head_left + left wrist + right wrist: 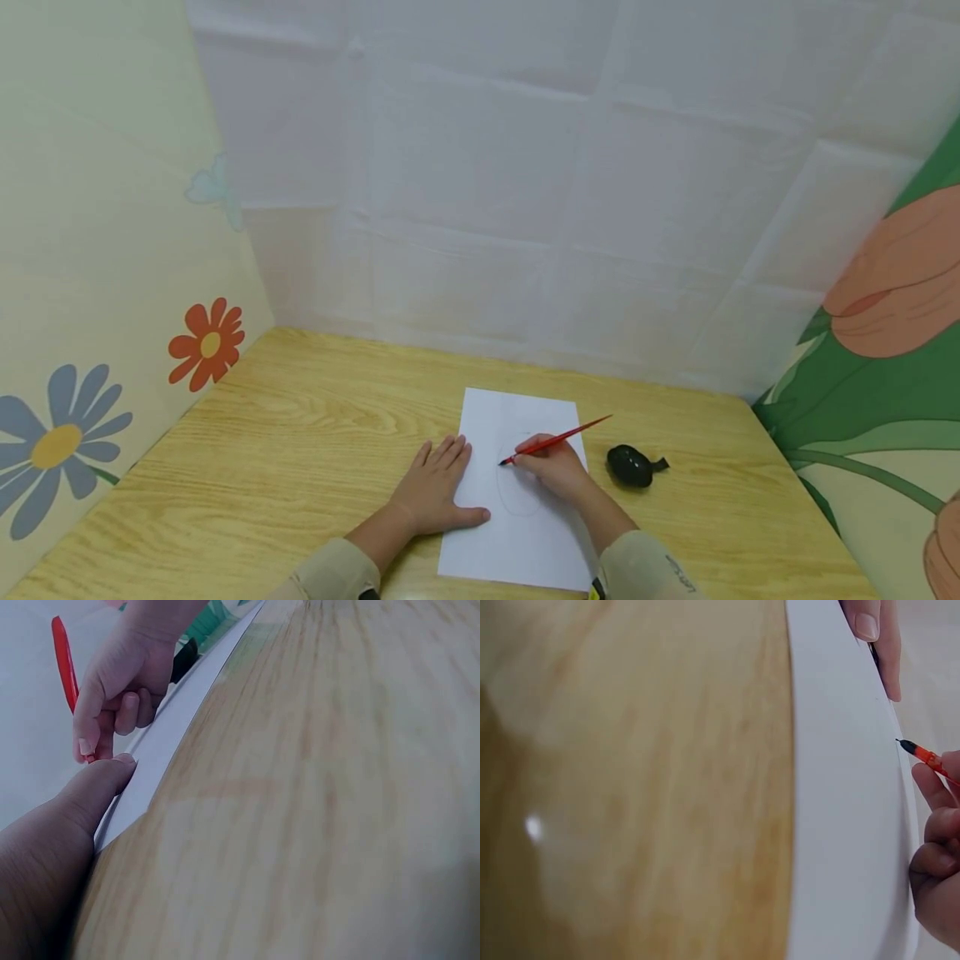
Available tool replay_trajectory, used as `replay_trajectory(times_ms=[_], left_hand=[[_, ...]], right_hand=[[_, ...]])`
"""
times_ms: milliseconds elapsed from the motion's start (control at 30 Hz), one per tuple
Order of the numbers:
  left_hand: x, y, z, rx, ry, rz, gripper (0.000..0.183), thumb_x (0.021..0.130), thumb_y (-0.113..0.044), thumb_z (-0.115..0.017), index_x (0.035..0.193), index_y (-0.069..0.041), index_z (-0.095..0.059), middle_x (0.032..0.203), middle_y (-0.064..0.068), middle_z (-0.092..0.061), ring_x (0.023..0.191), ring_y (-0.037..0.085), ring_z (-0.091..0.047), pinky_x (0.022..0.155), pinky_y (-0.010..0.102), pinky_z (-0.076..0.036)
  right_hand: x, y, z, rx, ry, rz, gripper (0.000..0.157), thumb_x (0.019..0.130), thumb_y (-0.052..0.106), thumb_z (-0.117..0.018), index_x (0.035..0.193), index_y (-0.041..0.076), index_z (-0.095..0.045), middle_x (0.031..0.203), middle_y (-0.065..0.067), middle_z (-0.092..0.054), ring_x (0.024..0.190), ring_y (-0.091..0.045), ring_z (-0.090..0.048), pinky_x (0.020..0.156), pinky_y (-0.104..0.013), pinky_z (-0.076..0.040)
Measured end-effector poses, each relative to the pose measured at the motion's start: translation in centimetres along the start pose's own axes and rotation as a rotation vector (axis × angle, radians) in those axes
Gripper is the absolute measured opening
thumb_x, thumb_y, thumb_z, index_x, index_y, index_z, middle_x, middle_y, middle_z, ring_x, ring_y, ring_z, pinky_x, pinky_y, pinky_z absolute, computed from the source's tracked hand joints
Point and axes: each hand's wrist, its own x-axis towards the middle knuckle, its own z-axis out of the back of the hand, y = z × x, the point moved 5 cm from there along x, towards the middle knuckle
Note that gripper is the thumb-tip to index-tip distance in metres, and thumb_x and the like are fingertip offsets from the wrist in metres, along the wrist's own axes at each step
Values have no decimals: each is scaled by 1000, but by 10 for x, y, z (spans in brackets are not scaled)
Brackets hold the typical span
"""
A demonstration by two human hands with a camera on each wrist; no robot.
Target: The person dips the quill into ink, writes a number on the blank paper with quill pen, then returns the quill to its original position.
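Note:
A white sheet of paper (525, 550) lies on the table, bearing a faint, thin oval outline. My right hand (551, 467) pinches a slim red paintbrush (566, 434) with a dark tip over the upper middle of the sheet. In the right wrist view the brush (928, 757) has its black tip close over the paper. My left hand (438, 487) lies flat with straight fingers, its thumb on the sheet and its other fingertips at the left edge. The left wrist view shows the left thumb (97, 784) near the paper's edge.
Right of the paper sits a glossy black rounded object (630, 466) with a small tab. The wood-grain table (322, 417) meets a creased white sheet (487, 167) at the back. Flower-printed panels (112, 208) stand on both sides.

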Motion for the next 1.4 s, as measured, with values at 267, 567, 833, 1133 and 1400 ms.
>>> replay_trajectory(times_ms=[267,567,833,1133,1400], left_hand=[[1,1,0,18,-3,0,108,79,-78,-53,152,-2,-32,161,13,-27,152,29,-20,122,55,-11],[1,1,-1,8,-4,-3,108,79,-78,-53,152,-2,-31,162,14,-27,152,30,-20,122,55,-10],[0,1,-2,-10,-6,-2,108,78,-78,-55,152,-2,-32,161,14,-27,152,31,-20,121,56,-10],[1,0,-2,-15,-15,5,108,78,-77,-56,152,-2,-32,161,14,-28,151,31,-20,121,56,-9],[1,1,-3,-22,-23,-7,108,78,-76,-56,151,0,-32,161,16,-28,151,32,-20,121,57,-9]], right_hand=[[-2,3,-1,-1,5,5,16,83,19,-76,95,9,-73,86,0,-68,72,-16,-50,64,-26,-44],[-2,4,-1,-16,8,9,16,83,19,-76,95,9,-72,87,-1,-68,71,-16,-51,63,-26,-44],[-4,6,1,-1,-6,21,18,83,18,-77,96,8,-73,86,-1,-69,70,-15,-52,63,-25,-45],[-12,3,23,72,-103,-21,17,83,14,-76,98,6,-72,76,3,-65,56,-13,-45,52,-23,-39],[-16,-9,48,99,-179,-86,20,84,16,-76,101,6,-71,76,4,-66,57,-14,-42,52,-24,-37]])
